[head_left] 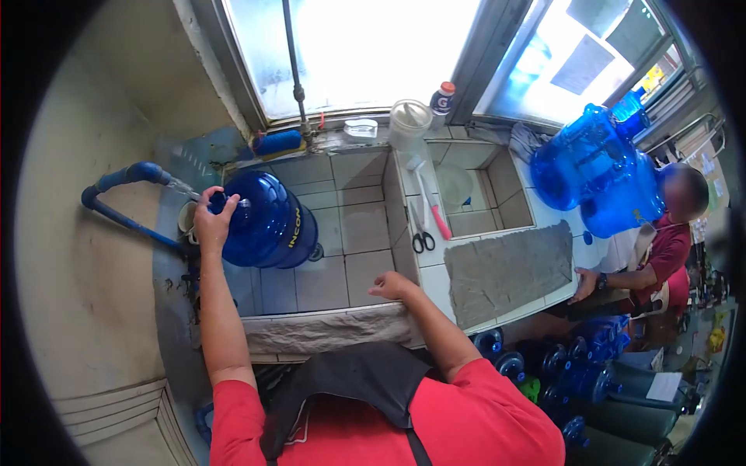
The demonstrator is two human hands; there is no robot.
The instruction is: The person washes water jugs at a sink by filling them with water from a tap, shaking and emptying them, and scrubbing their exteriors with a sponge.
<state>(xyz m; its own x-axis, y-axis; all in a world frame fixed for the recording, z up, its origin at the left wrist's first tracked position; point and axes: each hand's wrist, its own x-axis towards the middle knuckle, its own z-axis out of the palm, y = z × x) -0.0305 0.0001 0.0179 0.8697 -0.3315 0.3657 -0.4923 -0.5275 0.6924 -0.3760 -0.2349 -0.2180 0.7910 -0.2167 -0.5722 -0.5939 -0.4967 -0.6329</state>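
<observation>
In the left part of the tiled sink [356, 221], our left hand [214, 221] grips the blue water jug [268, 225] by its neck, near the running pipe [144, 172]. Our right hand [393, 286], loosely open, hovers just inside the sink's front edge, near the draped cloth [334, 331]. Tile floor gives us room between the jug and the sink's right wall; scissors [420, 230] and a pink-handled knife [440, 220] lie on the ledge beyond it.

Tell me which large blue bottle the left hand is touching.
The INCON bottle in the larger tiled basin, with the left hand on it; the other large bottles are outside it.
</observation>
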